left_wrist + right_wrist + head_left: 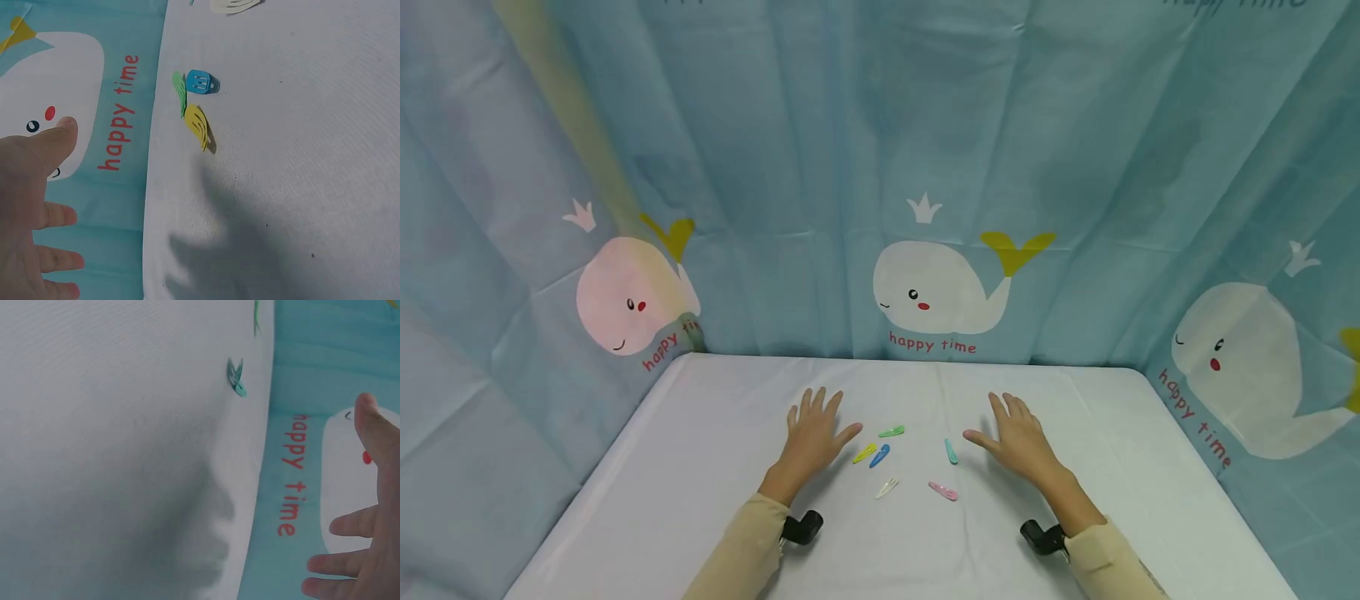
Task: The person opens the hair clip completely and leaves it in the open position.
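Several snap hair clips lie spread on the white table between the two hands. In the head view a green hair clip (892, 432) is farthest back, with a yellow hair clip (865, 453) and a blue hair clip (880, 456) side by side in front of it. Nearer are a white hair clip (887, 488) and a pink hair clip (943, 491); a teal hair clip (951, 452) lies to the right. My left hand (814, 437) hovers left of the yellow clip, fingers spread, holding nothing. Beyond the teal clip, my right hand (1018, 442) is likewise spread and holds nothing.
A white cloth covers the table (647, 500). Behind it and along both sides hangs a blue curtain (805, 292) printed with whales. Each wrist wears a black camera, one by the left sleeve (741, 542) and one by the right sleeve (1108, 558).
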